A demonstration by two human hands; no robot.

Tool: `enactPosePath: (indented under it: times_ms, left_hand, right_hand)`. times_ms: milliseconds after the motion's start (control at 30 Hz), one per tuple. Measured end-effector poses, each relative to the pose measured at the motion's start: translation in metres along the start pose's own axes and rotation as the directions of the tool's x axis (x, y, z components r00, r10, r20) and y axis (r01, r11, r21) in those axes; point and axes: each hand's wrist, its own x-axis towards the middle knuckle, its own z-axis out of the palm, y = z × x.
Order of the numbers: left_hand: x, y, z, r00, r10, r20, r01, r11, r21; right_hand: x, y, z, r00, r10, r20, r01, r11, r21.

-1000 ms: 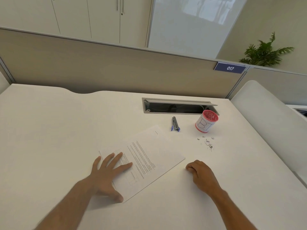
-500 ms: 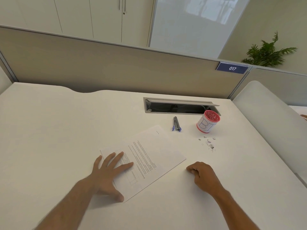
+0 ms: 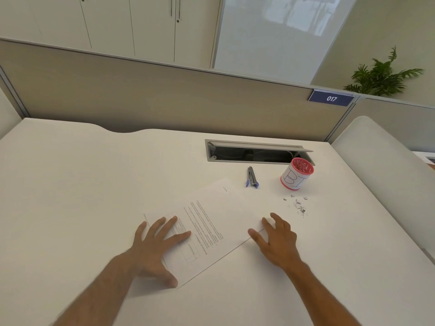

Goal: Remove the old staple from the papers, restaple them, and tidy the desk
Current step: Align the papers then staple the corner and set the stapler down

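- Papers [image 3: 211,222] lie flat and skewed on the white tabletop [image 3: 70,184] in the head view, printed side up, one corner pointing toward me.
- My left hand [image 3: 154,245] rests flat on the near left part of the papers, fingers straight and spread, thumb out along the lower edge; it grips nothing.
- My right hand [image 3: 276,238] lies at the right corner of the papers, fingers spread and fairly straight; the fingertips touch the sheet's edge and hold nothing.
- Beyond the papers, a grey stapler with blue ends [image 3: 251,178] lies on the tabletop, apart from both hands.
- Just right of it stands a red-rimmed cup with a white label [image 3: 297,174], tilted a little in this wide view.
- Near the cup, toward me, a scatter of small loose staples [image 3: 298,205] lies on the tabletop, just beyond my right hand.
- Behind the stapler, a cable hatch [image 3: 256,152] stands open in the tabletop.
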Motion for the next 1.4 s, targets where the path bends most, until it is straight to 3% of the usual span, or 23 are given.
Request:
enactPosePath:
  times_ms: [167, 233, 333, 400, 433, 500, 567, 600, 733, 900, 1033, 1133, 1267, 1400]
  left_hand:
    - [0.000, 0.001, -0.002, 1.000, -0.006, 0.016, 0.006, 1.000, 0.026]
    - [0.000, 0.001, -0.002, 1.000, -0.004, 0.016, 0.004, 1.000, 0.019]
    - [0.000, 0.000, -0.002, 1.000, -0.002, 0.021, 0.002, 1.000, 0.012]
    - [0.000, 0.000, -0.002, 1.000, -0.002, 0.025, 0.001, 1.000, 0.021]
    - [0.000, 0.000, -0.002, 1.000, 0.000, 0.025, 0.000, 1.000, 0.020]
    - [0.001, -0.001, -0.002, 1.000, 0.003, 0.020, -0.004, 1.000, 0.004]
    - [0.001, -0.001, -0.001, 1.000, 0.004, 0.016, -0.004, 1.000, -0.004]
    - [0.000, -0.001, -0.002, 1.000, 0.004, 0.016, -0.004, 1.000, -0.003]
    - [-0.001, 0.001, -0.004, 1.000, 0.004, 0.016, -0.004, 1.000, 0.001]
    - [-0.001, 0.000, -0.004, 1.000, 0.013, 0.018, -0.013, 1.000, -0.020]
    - [-0.002, -0.001, -0.004, 1.000, 0.029, 0.002, -0.029, 0.999, -0.035]
    - [-0.002, -0.002, -0.004, 0.999, 0.040, -0.014, -0.040, 0.999, -0.031]
    - [-0.004, -0.006, 0.003, 0.996, 0.053, -0.078, -0.056, 0.998, -0.035]
    - [-0.011, -0.002, 0.008, 0.963, -0.034, -0.267, -0.008, 0.988, -0.155]
  right_hand:
    - [-0.008, -0.010, 0.011, 1.000, -0.011, 0.020, 0.013, 0.996, -0.088]
    - [-0.011, -0.009, 0.012, 0.999, -0.039, 0.037, 0.040, 0.998, -0.047]
    - [-0.011, -0.014, 0.011, 0.989, -0.088, 0.117, 0.065, 0.980, 0.190]
    - [-0.011, -0.028, 0.003, 0.984, -0.129, 0.124, 0.065, 0.903, 0.424]
    - [-0.011, -0.037, -0.003, 0.986, -0.129, 0.109, 0.041, 0.808, 0.588]
    - [-0.007, -0.051, -0.019, 0.987, -0.118, 0.110, -0.049, 0.430, 0.901]
    - [0.005, -0.059, -0.035, 0.980, -0.045, 0.193, -0.187, 0.115, 0.976]
    - [0.011, -0.060, -0.040, 0.969, -0.008, 0.245, -0.244, 0.082, 0.966]
    - [0.027, -0.059, -0.042, 0.944, 0.127, 0.304, -0.329, 0.297, 0.896]
    - [0.060, -0.047, -0.054, 0.893, 0.223, 0.390, -0.443, 0.290, 0.848]
    - [0.076, -0.047, -0.051, 0.911, 0.154, 0.383, -0.398, 0.574, 0.716]
    - [0.078, -0.046, -0.043, 0.941, 0.122, 0.316, -0.310, 0.686, 0.658]
    - [0.067, -0.043, -0.038, 0.961, 0.139, 0.239, -0.268, 0.678, 0.684]
    - [0.053, -0.032, -0.035, 0.980, 0.101, 0.170, -0.197, 0.554, 0.809]
